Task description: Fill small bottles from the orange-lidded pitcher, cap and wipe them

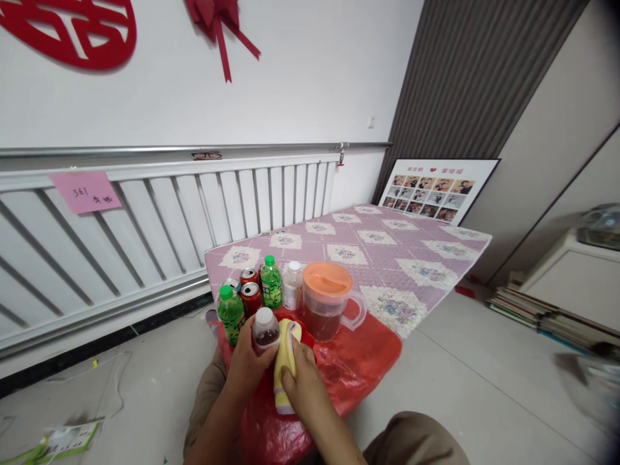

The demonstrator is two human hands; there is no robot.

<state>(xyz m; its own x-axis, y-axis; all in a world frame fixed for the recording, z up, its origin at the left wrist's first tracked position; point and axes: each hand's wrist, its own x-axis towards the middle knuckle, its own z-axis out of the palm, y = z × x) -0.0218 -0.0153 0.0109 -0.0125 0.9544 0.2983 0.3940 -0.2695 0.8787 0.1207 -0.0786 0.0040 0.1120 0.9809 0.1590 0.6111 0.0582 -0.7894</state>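
Note:
My left hand is wrapped round a clear plastic bottle with a white cap and dark contents. A folded yellow cloth is gripped in my right hand, close against the bottle's right side. Beneath both hands is a red tray or basin, mostly hidden by them. Just behind stands a lidded plastic pitcher with an orange lid and brownish liquid inside. Next to it are another white-capped bottle, a green drink bottle and red cans. At the left stands a second green bottle.
Red plastic sheeting covers the near end of a table with a purple patterned cloth. A white radiator with a pink note runs along the wall. A photo board leans at the back right.

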